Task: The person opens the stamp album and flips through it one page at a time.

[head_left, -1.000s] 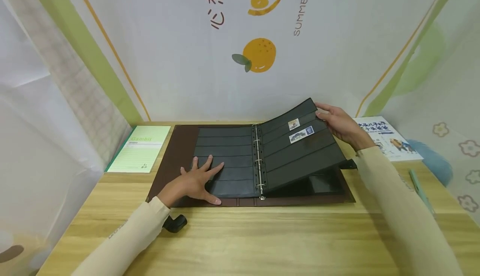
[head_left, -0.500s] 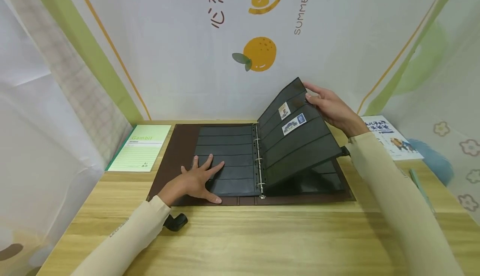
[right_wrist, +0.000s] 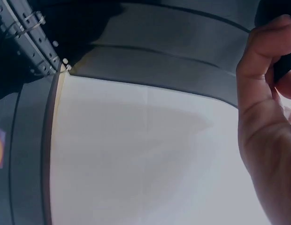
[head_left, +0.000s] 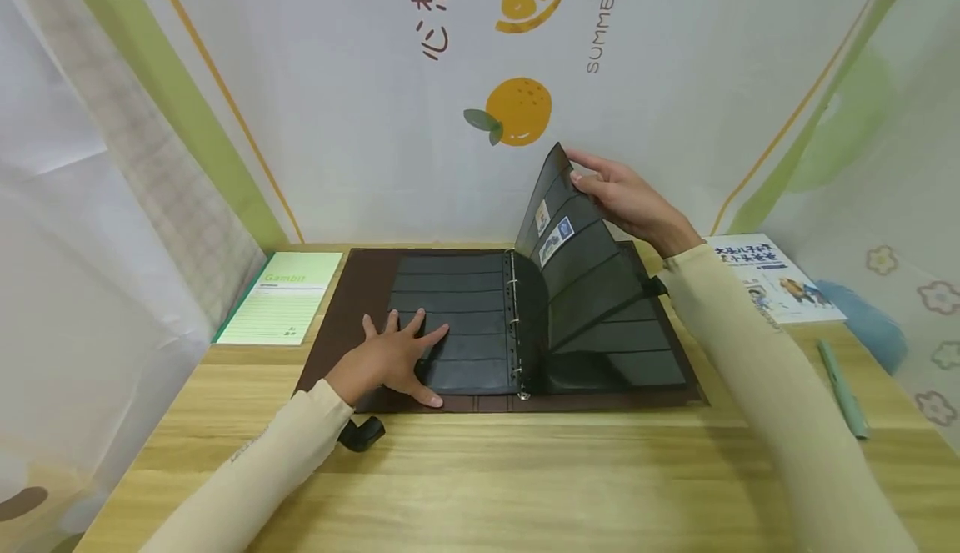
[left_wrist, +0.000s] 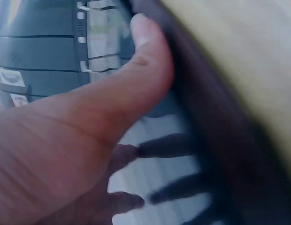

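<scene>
A brown ring binder (head_left: 352, 303) lies open on the wooden table (head_left: 525, 470), filled with black pocket pages. My left hand (head_left: 390, 359) rests flat with spread fingers on the left black page (head_left: 465, 319); its thumb (left_wrist: 141, 65) shows close up in the left wrist view. My right hand (head_left: 626, 198) pinches the top outer edge of a black page (head_left: 577, 269) that stands nearly upright over the metal rings (head_left: 514, 319). That page carries two stamps (head_left: 553, 232). The right wrist view shows my thumb (right_wrist: 258, 70) against the page's back.
A green notepad (head_left: 283, 296) lies left of the binder. At the right are a printed booklet (head_left: 772, 278) and a teal pen (head_left: 843, 390). A small black object (head_left: 362, 434) sits under my left sleeve. Printed fabric walls close the desk on three sides.
My right hand has lifted the stamped page from a low tilt to almost vertical, swinging it leftward over the rings. The left hand has stayed flat on the left page.
</scene>
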Motion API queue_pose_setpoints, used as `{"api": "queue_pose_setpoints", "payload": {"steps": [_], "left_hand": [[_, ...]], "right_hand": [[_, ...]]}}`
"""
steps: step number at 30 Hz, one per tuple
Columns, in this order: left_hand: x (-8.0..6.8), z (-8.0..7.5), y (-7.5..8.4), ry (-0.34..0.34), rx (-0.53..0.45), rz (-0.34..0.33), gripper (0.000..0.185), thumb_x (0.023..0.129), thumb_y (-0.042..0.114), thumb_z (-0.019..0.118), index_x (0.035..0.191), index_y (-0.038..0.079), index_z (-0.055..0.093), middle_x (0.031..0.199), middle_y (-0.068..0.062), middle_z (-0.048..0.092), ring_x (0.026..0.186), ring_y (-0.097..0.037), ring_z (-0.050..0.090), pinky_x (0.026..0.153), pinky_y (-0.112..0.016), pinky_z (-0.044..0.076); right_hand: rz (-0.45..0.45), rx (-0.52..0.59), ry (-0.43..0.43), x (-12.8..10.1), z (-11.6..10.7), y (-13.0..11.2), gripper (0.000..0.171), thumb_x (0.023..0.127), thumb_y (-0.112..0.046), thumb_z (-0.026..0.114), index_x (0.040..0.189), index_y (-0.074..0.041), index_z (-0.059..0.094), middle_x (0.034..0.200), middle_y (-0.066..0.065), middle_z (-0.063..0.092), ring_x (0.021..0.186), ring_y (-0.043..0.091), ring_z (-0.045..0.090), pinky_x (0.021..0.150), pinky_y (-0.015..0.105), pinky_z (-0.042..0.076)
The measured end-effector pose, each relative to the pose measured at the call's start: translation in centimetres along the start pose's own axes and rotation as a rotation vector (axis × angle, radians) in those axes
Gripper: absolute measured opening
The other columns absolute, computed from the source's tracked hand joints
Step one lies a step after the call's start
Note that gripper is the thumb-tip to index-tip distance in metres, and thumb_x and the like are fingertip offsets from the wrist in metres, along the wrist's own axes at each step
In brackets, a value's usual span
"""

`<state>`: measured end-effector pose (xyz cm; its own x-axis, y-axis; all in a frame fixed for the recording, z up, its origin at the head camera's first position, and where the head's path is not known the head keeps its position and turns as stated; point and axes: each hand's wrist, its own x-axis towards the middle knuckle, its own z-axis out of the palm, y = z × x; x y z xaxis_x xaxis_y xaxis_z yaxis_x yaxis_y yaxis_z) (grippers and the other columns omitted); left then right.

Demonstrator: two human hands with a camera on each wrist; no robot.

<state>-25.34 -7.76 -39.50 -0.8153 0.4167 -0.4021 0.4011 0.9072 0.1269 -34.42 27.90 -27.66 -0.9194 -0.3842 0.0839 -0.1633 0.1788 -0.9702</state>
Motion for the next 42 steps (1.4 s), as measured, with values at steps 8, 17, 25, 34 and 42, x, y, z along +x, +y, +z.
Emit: {"api": "queue_pose_setpoints", "payload": {"steps": [8,17,25,34,42], "left_hand": [[0.3,-7.3,5.7,0.179,-0.26,0.175,0.089,0.096,0.061,0.058,0.159,0.007,0.03,0.138,-0.02,0.062,0.112,-0.032,0.069,0.105,-0.049,0.05],[0.3,-14.8,11.7,0.462,-0.544,0.25,0.06,0.103,0.059,0.043,0.105,0.004,0.067,0.06,-0.006,0.058,0.053,-0.024,0.067,0.059,-0.034,0.056],[0.8,-16.8,12.4,0.445,-0.423,0.18,0.029,0.1,0.019,0.058,0.073,0.01,0.053,0.057,-0.002,0.059,0.058,-0.019,0.073,0.046,-0.021,0.042],[0.3,-17.3,10.6,0.411,-0.552,0.147,0.035,0.091,0.001,0.048,0.059,0.012,0.04,0.055,-0.006,0.055,0.058,-0.021,0.075,0.045,-0.025,0.051],[-0.5,-17.2,6.9,0.394,-0.512,0.074,0.03,0.087,0.0,0.045,0.059,0.01,0.042,0.055,0.001,0.047,0.051,-0.018,0.068,0.054,-0.031,0.058]], "right_hand": [[0.019,-0.106,0.014,1.5,1.9,-1.0,0.058,0.108,-0.026,0.047,0.162,-0.017,0.025,0.06,-0.006,0.033,0.051,0.01,0.031,0.05,0.024,0.032],[0.021,-0.113,0.002,3.0,4.7,-2.7,0.062,0.107,-0.022,0.049,0.162,-0.012,0.024,0.085,-0.002,0.065,0.062,0.01,0.056,0.061,0.023,0.049],[0.048,-0.295,0.043,3.7,5.5,-3.2,0.062,0.105,-0.029,0.05,0.161,-0.014,0.027,0.076,-0.003,0.068,0.063,0.01,0.061,0.063,0.026,0.056],[0.089,-0.43,-0.016,2.6,1.8,0.4,0.061,0.109,-0.034,0.043,0.161,-0.008,0.024,0.111,0.019,0.071,0.092,0.029,0.074,0.076,0.041,0.062],[0.233,-0.868,-0.182,-0.5,-3.0,9.7,0.096,0.098,-0.05,0.061,0.162,0.0,0.01,0.166,0.031,0.01,0.153,0.052,0.009,0.121,0.068,0.016]]}}
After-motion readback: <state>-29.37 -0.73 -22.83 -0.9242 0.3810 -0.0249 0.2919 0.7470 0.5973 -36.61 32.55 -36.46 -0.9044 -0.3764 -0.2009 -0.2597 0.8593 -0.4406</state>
